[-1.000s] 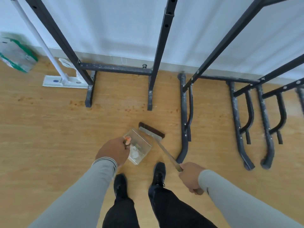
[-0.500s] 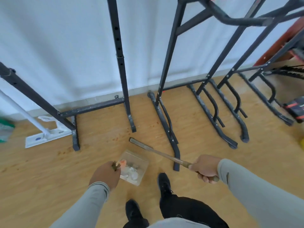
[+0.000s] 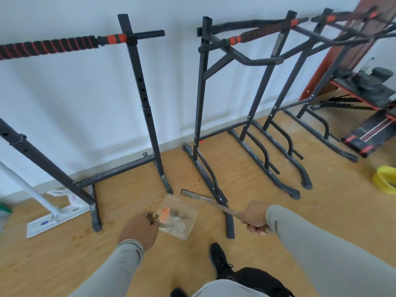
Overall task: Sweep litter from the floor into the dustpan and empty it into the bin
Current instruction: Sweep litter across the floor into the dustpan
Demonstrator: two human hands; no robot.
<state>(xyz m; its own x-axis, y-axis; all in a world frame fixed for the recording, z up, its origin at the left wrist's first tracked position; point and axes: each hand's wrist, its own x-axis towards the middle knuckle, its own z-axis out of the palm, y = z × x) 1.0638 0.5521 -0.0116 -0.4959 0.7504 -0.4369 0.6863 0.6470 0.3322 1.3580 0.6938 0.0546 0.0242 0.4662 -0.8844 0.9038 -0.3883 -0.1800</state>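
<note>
Two hands grasp: left hand (image 3: 140, 229) one dustpan (image 3: 179, 219), right hand (image 3: 255, 217) one brush (image 3: 205, 200).

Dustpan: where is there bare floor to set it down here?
Bare floor lies right of the rack feet, before the yellow object, and left of the shoe. Around the dustpan, mop head and brush it is crowded.

Litter (image 3: 176, 219) in the clear dustpan (image 3: 188, 213) blurs together — the bin's nowhere in frame

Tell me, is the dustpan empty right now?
No, the clear dustpan held by the left hand already contains litter, including an orange piece and pale scraps.
</note>
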